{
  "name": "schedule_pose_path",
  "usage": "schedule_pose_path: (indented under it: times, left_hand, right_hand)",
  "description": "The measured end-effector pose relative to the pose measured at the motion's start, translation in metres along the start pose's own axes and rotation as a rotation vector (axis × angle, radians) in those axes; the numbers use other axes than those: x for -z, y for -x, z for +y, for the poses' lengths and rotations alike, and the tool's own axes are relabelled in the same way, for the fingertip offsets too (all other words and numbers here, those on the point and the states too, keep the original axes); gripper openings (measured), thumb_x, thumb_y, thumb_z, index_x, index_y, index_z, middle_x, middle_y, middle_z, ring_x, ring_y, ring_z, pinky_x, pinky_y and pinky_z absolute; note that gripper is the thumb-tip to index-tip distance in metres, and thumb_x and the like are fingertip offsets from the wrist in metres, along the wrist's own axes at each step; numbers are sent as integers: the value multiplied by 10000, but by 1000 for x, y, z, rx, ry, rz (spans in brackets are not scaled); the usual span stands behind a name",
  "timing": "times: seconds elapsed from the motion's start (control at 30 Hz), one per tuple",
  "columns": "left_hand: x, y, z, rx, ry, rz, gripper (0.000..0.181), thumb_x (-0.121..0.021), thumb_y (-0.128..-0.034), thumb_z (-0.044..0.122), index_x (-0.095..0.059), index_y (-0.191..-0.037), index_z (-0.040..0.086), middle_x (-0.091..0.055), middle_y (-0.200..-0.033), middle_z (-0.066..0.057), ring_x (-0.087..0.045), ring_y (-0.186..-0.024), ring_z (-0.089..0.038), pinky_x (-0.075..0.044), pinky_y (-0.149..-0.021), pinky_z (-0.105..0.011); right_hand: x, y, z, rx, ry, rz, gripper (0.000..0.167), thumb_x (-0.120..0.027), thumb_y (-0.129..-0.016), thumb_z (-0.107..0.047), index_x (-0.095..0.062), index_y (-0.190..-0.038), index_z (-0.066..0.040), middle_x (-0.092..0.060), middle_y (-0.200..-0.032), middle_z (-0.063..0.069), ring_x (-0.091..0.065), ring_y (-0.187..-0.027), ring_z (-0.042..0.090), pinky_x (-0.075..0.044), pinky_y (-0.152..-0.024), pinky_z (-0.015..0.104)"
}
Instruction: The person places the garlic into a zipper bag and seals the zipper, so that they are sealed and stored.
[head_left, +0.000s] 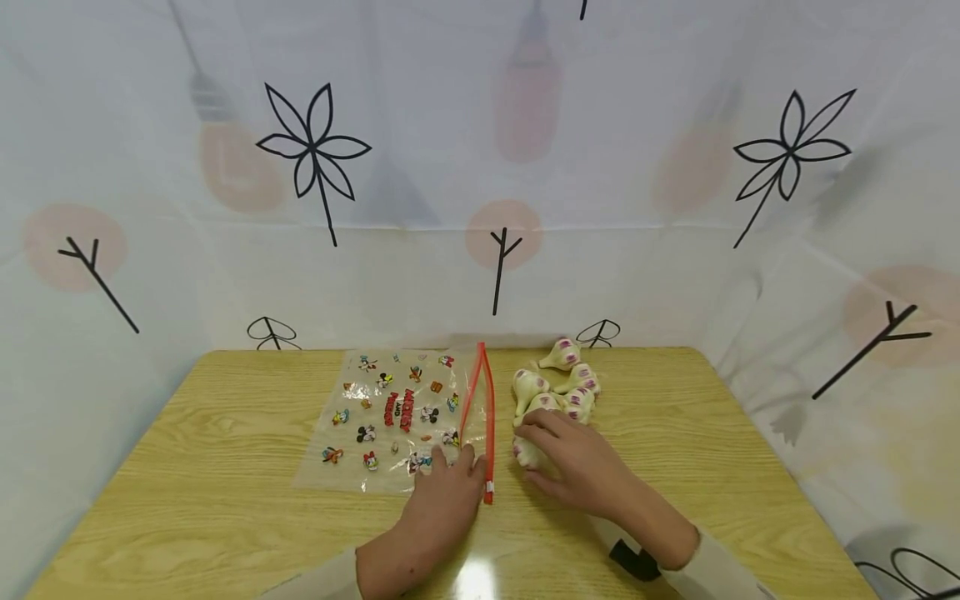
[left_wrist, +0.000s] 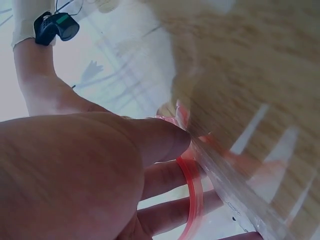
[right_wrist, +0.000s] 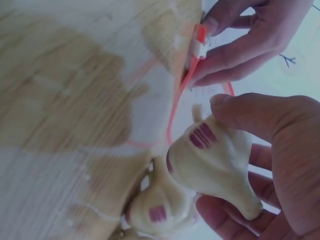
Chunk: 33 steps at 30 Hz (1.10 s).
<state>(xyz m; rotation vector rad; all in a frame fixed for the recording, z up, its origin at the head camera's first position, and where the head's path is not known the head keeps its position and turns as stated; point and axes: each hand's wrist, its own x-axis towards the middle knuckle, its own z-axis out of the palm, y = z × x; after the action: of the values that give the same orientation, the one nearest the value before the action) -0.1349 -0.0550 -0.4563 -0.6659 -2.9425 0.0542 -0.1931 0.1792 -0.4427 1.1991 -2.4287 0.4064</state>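
A clear zip bag [head_left: 405, 425] with cartoon prints and a red zip edge [head_left: 490, 433] lies flat, its two red strips parted. My left hand [head_left: 446, 508] rests on the bag beside the zip, fingers stretched over the plastic. In the left wrist view, the thumb touches the bag's edge and a red strip [left_wrist: 192, 200] crosses the fingers. My right hand [head_left: 581, 462] grips a garlic bulb [right_wrist: 210, 155] with purple marks, between thumb and fingers. Another garlic bulb [right_wrist: 160, 207] sits just below it. Several more garlic bulbs [head_left: 577, 404] are bunched beyond that hand.
Everything lies on a wood-grain table [head_left: 225, 475]. A white patterned cloth [head_left: 420, 275] hangs behind the table and along both sides. A dark band with a small device [head_left: 633, 560] sits at my right wrist.
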Motion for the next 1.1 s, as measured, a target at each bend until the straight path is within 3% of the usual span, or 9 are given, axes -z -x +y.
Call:
schedule_pose_path:
  times: [0.43, 0.67, 1.1]
  left_hand:
    - [-4, 0, -1, -3, -23, -2, 393, -646, -1032, 74, -682, -1416, 147, -608, -1421, -132, -617, -1218, -545, -637, -729, -577]
    - [-4, -1, -1, 0, -34, -32, 407, -648, -1044, 103, -661, -1448, 152, -590, -1449, -129, -607, -1243, -532, -636, -754, -578]
    - [-3, 0, 1, 3, -58, -11, 429, -645, -1038, 112, -647, -1464, 158, -596, -1446, -120, -620, -1238, -528, -633, -757, -596]
  right_hand:
    - [-5, -18, -1, -5, 5, 6, 532, -926, -814, -247, -710, -1268, -75, -671, -1252, 48, -672, -1143, 222, -603, -927, 406]
    - [-10, -31, -5, -27, -7, -9, 498, -901, -847, -263, -705, -1268, -82, -662, -1255, 48, -670, -1150, 235, -595, -939, 422]
    - [-29, -53, -4, -74, -9, -52, 538, -911, -846, -294, -693, -1289, -80, -657, -1285, 83, -655, -1186, 268, -587, -962, 435]
